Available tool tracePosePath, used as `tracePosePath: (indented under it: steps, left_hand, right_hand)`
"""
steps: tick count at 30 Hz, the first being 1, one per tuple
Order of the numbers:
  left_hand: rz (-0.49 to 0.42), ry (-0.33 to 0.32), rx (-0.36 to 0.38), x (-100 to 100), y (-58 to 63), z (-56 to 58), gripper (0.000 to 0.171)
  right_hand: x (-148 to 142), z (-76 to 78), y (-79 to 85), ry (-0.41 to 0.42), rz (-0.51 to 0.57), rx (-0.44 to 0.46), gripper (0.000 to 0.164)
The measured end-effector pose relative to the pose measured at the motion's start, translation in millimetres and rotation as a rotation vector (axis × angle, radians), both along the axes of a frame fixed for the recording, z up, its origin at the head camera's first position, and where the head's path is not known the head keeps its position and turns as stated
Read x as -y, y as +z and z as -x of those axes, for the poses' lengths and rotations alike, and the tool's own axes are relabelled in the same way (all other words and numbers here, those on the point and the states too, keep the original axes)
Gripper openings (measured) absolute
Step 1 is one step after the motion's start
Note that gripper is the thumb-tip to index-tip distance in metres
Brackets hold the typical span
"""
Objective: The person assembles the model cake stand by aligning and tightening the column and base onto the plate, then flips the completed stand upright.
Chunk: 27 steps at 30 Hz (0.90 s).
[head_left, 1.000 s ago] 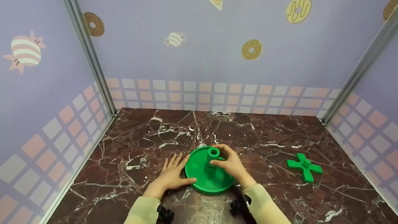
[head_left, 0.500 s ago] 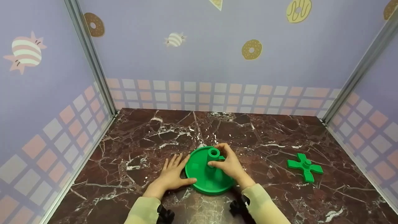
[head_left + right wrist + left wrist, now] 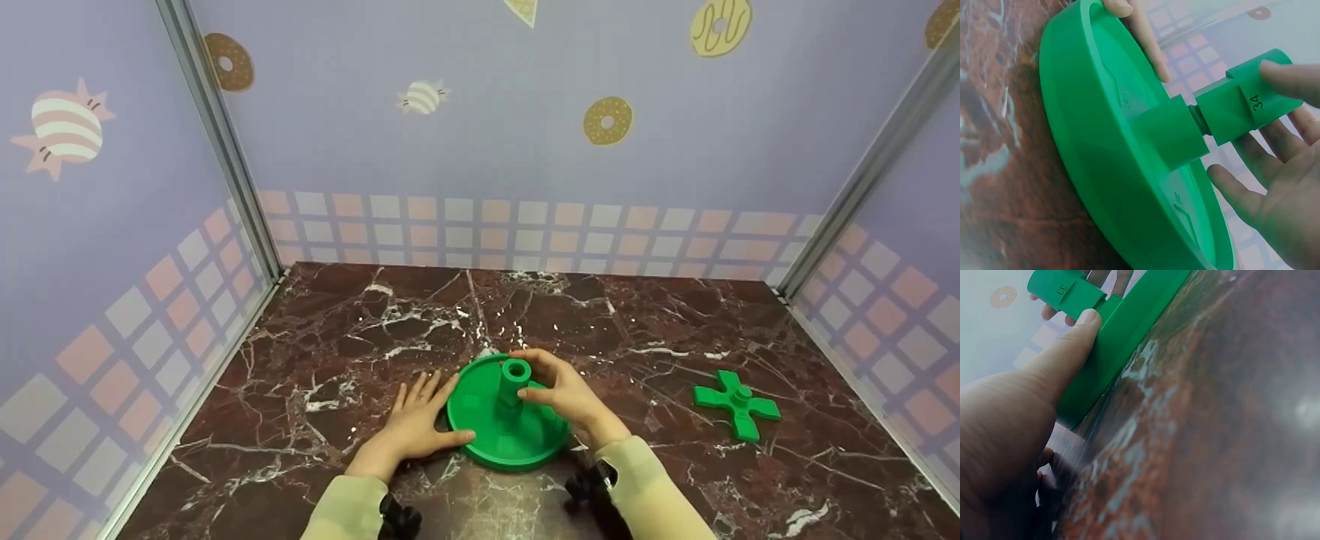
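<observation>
A round green tray (image 3: 472, 450) with a raised rim lies on the table. From its middle stands a green post (image 3: 1165, 135), topped by a hollow green tube (image 3: 516, 379) marked "34" in the right wrist view. A narrow neck shows between tube and post. My right hand (image 3: 566, 394) holds the tube between thumb and fingers, thumb on the near side; part of the fingers is hidden behind it. My left hand (image 3: 416, 424) lies spread at the tray's left side, thumb (image 3: 1069, 343) on the rim and the other fingers straight beside it.
A green cross-shaped piece (image 3: 739, 405) with a short central peg lies to the right on the dark marbled table (image 3: 360, 322). Patterned panels (image 3: 487, 150) enclose the table at the back and both sides.
My right hand has shifted slightly to the right, its thumb sliding across the tube. The left hand and tray have stayed in place.
</observation>
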<state>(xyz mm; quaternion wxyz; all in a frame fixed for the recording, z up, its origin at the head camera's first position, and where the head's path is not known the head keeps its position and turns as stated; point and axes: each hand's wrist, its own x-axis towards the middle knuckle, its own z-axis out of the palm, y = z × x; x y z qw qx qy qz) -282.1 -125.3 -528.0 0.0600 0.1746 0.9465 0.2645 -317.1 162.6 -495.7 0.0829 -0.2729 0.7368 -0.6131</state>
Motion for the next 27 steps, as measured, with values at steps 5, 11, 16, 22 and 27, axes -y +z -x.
tracePosePath:
  steps: [5, 11, 16, 22, 27]
  left_hand:
    - [-0.001, -0.006, -0.005, 0, 0.4, -0.8, 0.105]
    - [0.003, -0.001, -0.005, -1, 2.2, -1.6, 0.105]
    - [0.007, 0.0, -0.006, -1, 2.5, -1.9, 0.104]
    - [0.003, -0.001, -0.005, -1, 2.1, -1.5, 0.105]
    - [0.011, -0.004, -0.008, 0, 1.2, -0.6, 0.105]
  right_hand:
    - [1, 0.8, -2.5, -0.036, -0.031, -0.046, 0.058]
    - [4, 0.3, -5.3, -0.104, -0.063, -0.092, 0.053]
    - [9, -1.6, -5.7, -0.162, -0.054, -0.11, 0.05]
    - [13, -1.6, -8.9, -0.215, -0.054, -0.11, 0.05]
    - [15, -1.1, -11.4, -0.242, -0.048, -0.12, 0.052]
